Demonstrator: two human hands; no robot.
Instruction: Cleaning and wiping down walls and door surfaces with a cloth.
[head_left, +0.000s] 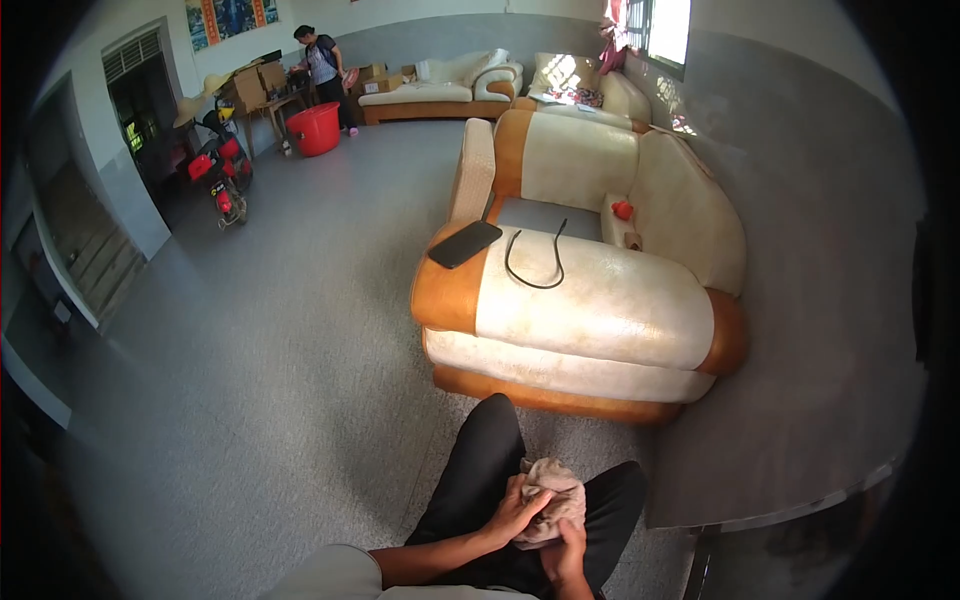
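Note:
A crumpled beige cloth is between my two hands, above my lap. My left hand grips its left side, with the thumb lying across the front. At the cloth's lower right, my right hand holds its edge. In front of my knees, the cream and orange armrest of an armchair carries a black smartphone and a curved black cable. A small red object sits farther back on the chair. The cloth hides some of my fingertips.
Farther off, a person stands beside a red plastic tub and a table with cardboard boxes. A red motorbike or scooter is at the left by a doorway. A cream sofa lines the back wall; a grey wall borders the right.

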